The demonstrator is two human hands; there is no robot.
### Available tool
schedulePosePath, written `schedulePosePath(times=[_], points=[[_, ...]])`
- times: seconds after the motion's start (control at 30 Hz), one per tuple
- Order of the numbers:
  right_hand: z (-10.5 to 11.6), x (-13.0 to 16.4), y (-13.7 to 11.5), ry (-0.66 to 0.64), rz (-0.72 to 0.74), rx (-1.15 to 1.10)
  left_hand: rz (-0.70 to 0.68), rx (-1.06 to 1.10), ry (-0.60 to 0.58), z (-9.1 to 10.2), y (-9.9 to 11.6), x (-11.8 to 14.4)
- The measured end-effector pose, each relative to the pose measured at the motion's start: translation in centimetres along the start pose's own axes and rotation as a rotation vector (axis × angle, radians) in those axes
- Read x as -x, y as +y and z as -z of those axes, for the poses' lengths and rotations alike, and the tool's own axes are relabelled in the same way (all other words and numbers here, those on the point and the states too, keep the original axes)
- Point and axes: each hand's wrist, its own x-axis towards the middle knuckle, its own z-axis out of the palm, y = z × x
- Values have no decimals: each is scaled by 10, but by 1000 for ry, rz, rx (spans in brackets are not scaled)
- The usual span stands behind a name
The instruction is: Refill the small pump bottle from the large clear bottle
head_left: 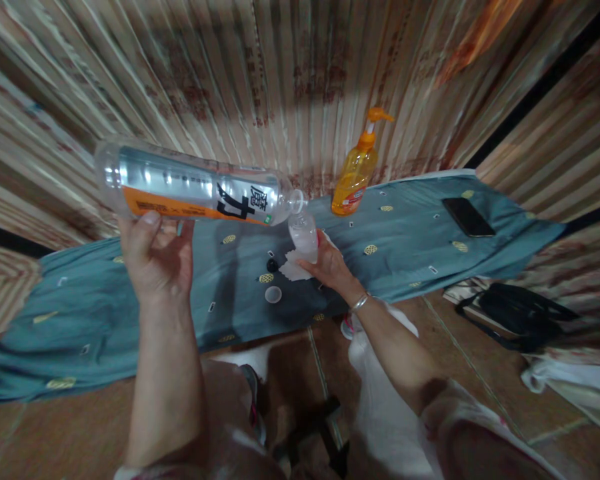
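Observation:
My left hand [163, 250] is closed around a large clear plastic bottle [195, 183] with a silver and orange label. The bottle lies almost level in the air, its uncapped neck pointing right. That mouth meets or nearly meets the top of a small translucent bottle [304, 233], which leans slightly. Fingers of my right hand [330, 261] wrap the small bottle from the right, with a piece of white paper or tissue [296, 267] under it. Whether liquid flows between the two bottles I cannot tell. A small black cap [272, 265] and a round translucent lid [273, 294] lie on the cloth nearby.
A green cloth [400, 233] with pineapple prints covers the narrow table. An orange pump bottle [355, 173] stands at the back, and a black phone [467, 217] lies at the right. Behind hangs a striped curtain [205, 80]. A black bag [520, 310] rests beyond the table's right front.

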Motion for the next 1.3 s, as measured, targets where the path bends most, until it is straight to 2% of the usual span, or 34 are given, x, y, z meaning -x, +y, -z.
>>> schedulePosePath(times=[0.53,0.97,1.3], points=[[-6,1,2,53,-15,13,17,-44,31,-2,2,1],[-3,0,1,5,2,-17,0,-9,8,0,0,-2],[-6,-1,8,25,41,1,0,-17,0,4,-1,-3]])
